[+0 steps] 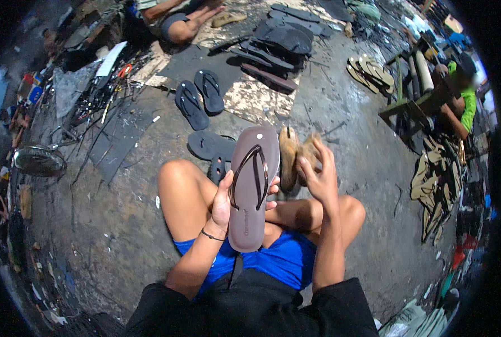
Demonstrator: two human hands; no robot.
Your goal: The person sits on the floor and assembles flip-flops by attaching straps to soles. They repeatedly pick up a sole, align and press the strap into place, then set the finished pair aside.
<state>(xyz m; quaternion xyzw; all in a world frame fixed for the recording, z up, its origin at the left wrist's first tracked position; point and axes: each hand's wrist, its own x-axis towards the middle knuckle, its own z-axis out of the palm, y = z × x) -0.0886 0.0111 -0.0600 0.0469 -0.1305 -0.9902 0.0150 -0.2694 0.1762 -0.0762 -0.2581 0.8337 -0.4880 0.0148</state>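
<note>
A purplish-brown flip-flop (249, 227) with a shiny dark strap stands upright in my left hand (222, 202). The thumb lies along its left edge, and fingertips show around its right edge. Just beyond its right side are two worn, tan, foot-shaped lasts, one clear last (287, 160) and one partly hidden last (305, 160). My right hand (322, 177) is curled round the partly hidden last, its thumb and forefinger on either side; motion blurs the fingertips. Dark flip-flops (207, 145) lie partly behind the held one.
A pair of black flip-flops (191, 106) lies farther off, before a pile of dark soles (284, 39). At right are tan sandals (430, 185) and a wooden bench (416, 106) beside a person in green (468, 112). A fan (39, 161) stands left; another person (180, 25) sits ahead.
</note>
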